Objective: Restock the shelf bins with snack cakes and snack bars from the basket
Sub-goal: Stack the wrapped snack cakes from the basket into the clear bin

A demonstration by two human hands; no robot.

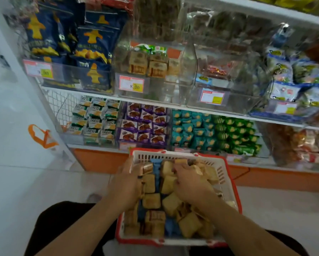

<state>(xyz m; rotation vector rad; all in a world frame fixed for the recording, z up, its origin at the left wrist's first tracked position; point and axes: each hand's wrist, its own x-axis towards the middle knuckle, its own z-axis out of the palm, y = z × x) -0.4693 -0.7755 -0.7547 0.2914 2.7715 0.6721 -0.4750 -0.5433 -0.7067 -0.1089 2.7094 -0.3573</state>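
Both hands down in the red-rimmed basket, near, below the shelf. Left hand grasping a tan snack cake at the far left; right hand fingers curled on the heap of cakes, grip unclear. Clear bin above, partly stocked.

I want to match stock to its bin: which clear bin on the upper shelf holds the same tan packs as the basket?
The bin with the 8.00 price tag, between the blue bags and a near-empty bin. Its tan packs match the basket's.

The light was even and rather dim, with soft glare on the clear bins above the hands. Packets far to the upper right of the hands were smeared by blur. The shelf edge bowed from wide-angle distortion.
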